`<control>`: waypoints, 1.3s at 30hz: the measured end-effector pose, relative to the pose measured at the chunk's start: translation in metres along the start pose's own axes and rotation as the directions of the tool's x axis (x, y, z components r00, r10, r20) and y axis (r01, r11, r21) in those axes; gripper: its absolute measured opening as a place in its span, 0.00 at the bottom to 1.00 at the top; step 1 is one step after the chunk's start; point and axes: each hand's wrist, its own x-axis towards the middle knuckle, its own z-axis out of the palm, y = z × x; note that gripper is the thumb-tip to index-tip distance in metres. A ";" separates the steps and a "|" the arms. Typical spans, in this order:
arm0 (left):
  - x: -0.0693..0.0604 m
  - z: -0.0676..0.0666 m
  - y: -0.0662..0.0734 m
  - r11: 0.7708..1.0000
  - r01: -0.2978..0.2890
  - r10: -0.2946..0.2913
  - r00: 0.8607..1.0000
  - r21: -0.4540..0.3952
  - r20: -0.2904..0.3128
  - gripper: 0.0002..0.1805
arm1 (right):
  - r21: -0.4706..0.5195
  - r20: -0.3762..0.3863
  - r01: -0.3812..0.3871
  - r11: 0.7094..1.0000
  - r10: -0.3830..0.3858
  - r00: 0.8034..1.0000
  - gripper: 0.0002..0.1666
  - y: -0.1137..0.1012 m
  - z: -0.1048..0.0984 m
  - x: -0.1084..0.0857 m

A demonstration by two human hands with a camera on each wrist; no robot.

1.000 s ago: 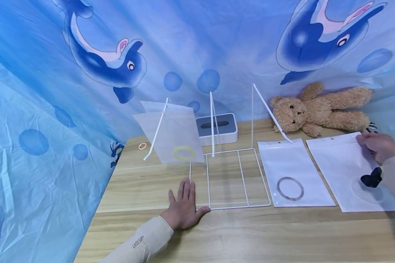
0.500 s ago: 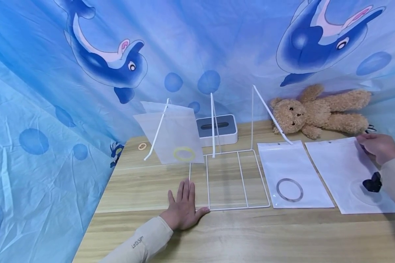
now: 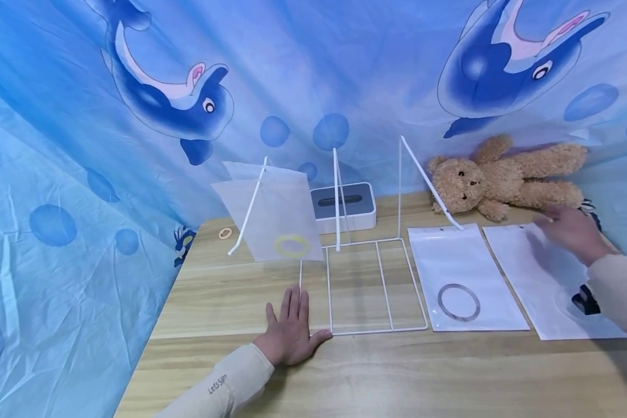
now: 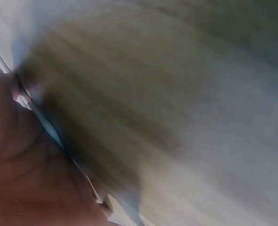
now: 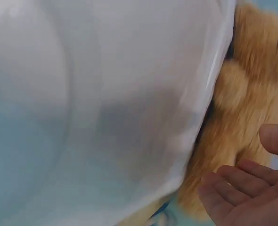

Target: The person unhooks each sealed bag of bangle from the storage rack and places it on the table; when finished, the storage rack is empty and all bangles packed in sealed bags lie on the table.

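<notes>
The left hand (image 3: 289, 334) rests with spread fingers on the table, its thumb touching the near left corner of the white wire rack (image 3: 363, 331). Over the far right white bag (image 3: 533, 278) hovers the right hand (image 3: 575, 232), holding nothing; in the right wrist view the hand (image 5: 252, 193) has its fingers apart from the thumb, beside the bag (image 5: 129, 94) and the teddy bear (image 5: 242, 113). A second white bag (image 3: 462, 255) with a ring shape lies next to the rack. Translucent bags (image 3: 287, 209) with a yellow ring hang from the rack's left arm.
The teddy bear (image 3: 507, 180) lies at the back right. Behind the rack stands a white tissue box (image 3: 352, 220) with a grey top. A small wooden ring (image 3: 225, 233) is at the back left. Blue dolphin curtains (image 3: 381, 69) enclose the table (image 3: 397, 377).
The right hand has let go of the far right bag's upper right corner and moved left above its top. The left hand stays in place.
</notes>
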 end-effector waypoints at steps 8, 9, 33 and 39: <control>0.002 -0.001 0.000 1.000 0.001 -0.001 1.000 0.011 0.012 0.56 | -0.067 0.111 0.192 0.979 -0.184 0.977 0.49 -0.064 0.050 -0.019; 0.002 -0.002 0.000 1.000 0.003 -0.003 1.000 0.014 0.013 0.56 | -0.065 0.114 0.228 0.972 -0.219 0.969 0.47 -0.073 0.058 -0.023; 0.001 -0.005 0.000 1.000 0.004 -0.005 1.000 0.016 0.030 0.56 | -0.017 0.389 0.666 0.746 -0.608 0.692 0.50 -0.154 0.169 -0.121; 0.000 -0.005 -0.001 1.000 0.010 -0.011 0.999 0.015 0.036 0.56 | -0.033 0.464 0.725 0.688 -0.632 0.621 0.55 -0.157 0.173 -0.126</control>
